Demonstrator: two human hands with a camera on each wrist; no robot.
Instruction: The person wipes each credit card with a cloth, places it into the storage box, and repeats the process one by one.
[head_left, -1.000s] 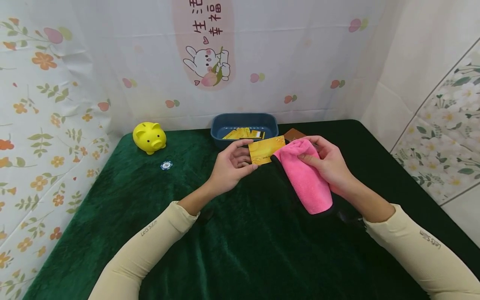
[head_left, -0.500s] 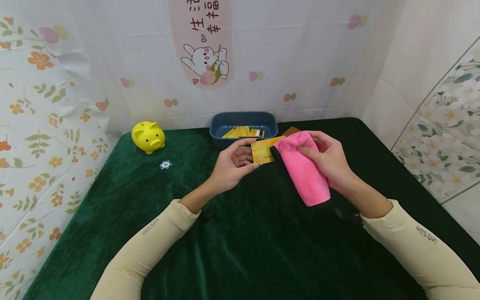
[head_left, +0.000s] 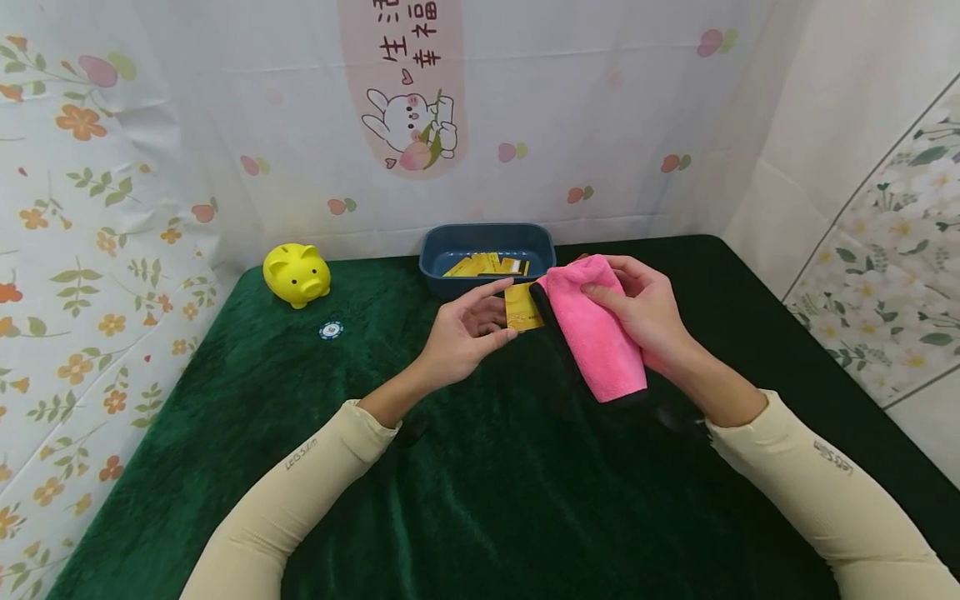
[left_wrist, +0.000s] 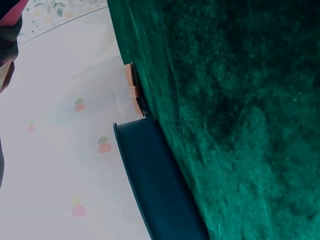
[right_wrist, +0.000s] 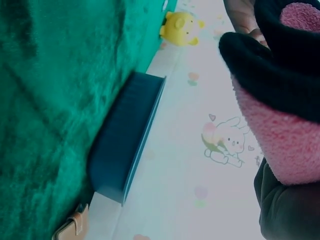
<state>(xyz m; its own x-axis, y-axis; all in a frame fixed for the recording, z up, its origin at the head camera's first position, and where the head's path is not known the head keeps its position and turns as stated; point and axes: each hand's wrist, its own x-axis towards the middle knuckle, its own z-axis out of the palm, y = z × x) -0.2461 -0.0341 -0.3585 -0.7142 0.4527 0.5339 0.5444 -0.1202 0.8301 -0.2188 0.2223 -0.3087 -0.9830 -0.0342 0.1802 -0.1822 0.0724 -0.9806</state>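
Note:
In the head view my left hand (head_left: 467, 335) pinches a golden-yellow bank card (head_left: 522, 307) by its left end, raised above the table. My right hand (head_left: 648, 304) grips a folded pink cloth (head_left: 592, 333) with black edging. The cloth covers the card's right part. Close up in the right wrist view, the pink cloth (right_wrist: 280, 125) fills the right side, with part of the left hand (right_wrist: 242, 17) beyond it. At the left wrist view's edge, only a sliver of fingers and cloth shows.
Behind the hands stands a blue bin (head_left: 431, 265) with several yellow cards (head_left: 480, 265) inside. A brown wallet (left_wrist: 132, 90) lies beside it. Left on the green-covered table are a yellow piggy bank (head_left: 296, 275) and a poker chip (head_left: 331, 331). Patterned curtains surround the table.
My right hand has moved left with the pink cloth, which now covers more of the card. The left hand stays nearly in place, still pinching the card.

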